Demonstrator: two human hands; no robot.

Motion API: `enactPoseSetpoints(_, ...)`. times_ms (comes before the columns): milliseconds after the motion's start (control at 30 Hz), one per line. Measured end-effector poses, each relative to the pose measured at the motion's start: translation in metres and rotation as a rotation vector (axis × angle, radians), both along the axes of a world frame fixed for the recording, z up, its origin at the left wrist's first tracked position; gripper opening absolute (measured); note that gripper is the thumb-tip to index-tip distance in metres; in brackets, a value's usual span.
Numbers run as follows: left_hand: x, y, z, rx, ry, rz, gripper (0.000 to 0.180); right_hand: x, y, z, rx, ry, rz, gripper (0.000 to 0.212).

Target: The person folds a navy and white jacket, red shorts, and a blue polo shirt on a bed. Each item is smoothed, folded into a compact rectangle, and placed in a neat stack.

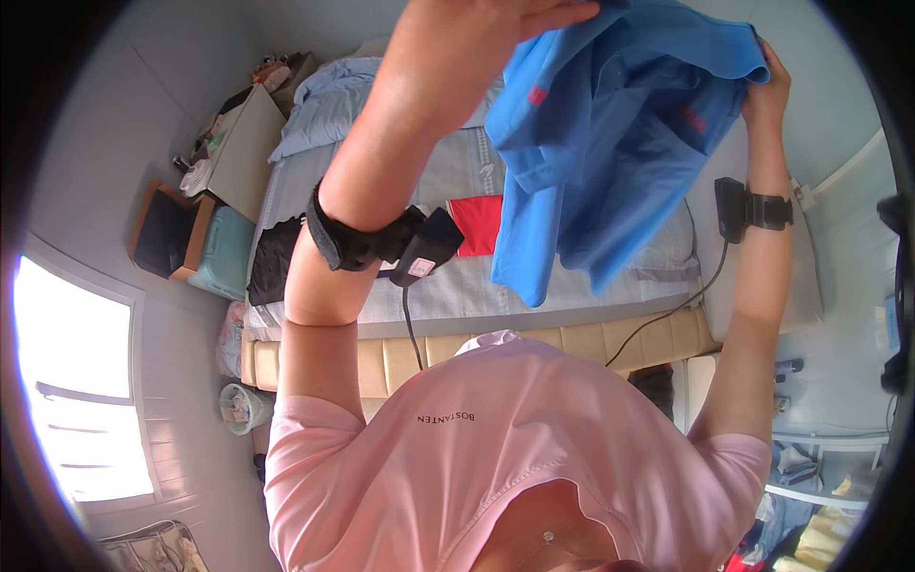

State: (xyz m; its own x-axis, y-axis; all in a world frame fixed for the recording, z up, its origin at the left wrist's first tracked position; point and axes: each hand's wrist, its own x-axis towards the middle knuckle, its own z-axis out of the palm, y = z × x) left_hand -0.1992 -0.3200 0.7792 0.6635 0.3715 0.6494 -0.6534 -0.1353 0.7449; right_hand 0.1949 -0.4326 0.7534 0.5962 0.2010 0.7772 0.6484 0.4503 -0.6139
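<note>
Nearest us, a pink shirt [534,419] covers our chest, and 2 black straps [768,212] ring our forearms. Farther out, a blue garment [620,181] hangs raised between our 2 hands. Our right hand [768,91] is closed on its upper right edge. Our left hand [496,24] is at its upper left, fingers against the cloth; the view cuts it off, so we cannot tell how closed it is. Beyond, on the bed [457,296], we see a red cloth [475,226], a black cloth [276,257] and, farthest, pale blue bedding [329,100].
</note>
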Motion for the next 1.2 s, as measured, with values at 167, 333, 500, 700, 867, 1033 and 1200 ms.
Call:
enactPoseSetpoints(167, -0.005, -0.014, 0.001, 0.067, 0.041, -0.094, 0.046, 0.007, 0.003, -0.003, -0.122, -0.041, -0.1, 0.029)
enactPoseSetpoints(333, -0.018, -0.027, 0.011, 0.241, 0.167, 0.017, 0.05, 0.015, 0.006, -0.009, -0.23, -0.374, -0.386, 0.027)
enactPoseSetpoints(500, -0.012, -0.038, 0.007, -0.034, 0.112, -0.283, 0.057, 0.005, 0.011, -0.014, -0.285, -0.428, -0.34, 0.03)
enactPoseSetpoints(700, 0.006, -0.033, 0.01, -0.016, 0.007, -0.629, 0.06, -0.049, 0.032, -0.011, -0.277, -0.268, -0.228, 0.03)
enactPoseSetpoints(867, -0.001, -0.054, 0.003, 0.015, 0.026, -0.401, 0.065, -0.074, 0.04, -0.012, -0.309, -0.274, -0.236, 0.033)
enactPoseSetpoints(1033, -0.004, -0.058, 0.006, 0.056, 0.067, -0.223, 0.069, -0.061, 0.038, -0.013, -0.339, -0.324, -0.357, 0.031)
enactPoseSetpoints(1200, -0.005, -0.032, 0.002, -0.056, 0.152, -0.079, 0.06, -0.045, 0.03, -0.018, -0.325, -0.104, -0.263, 0.036)
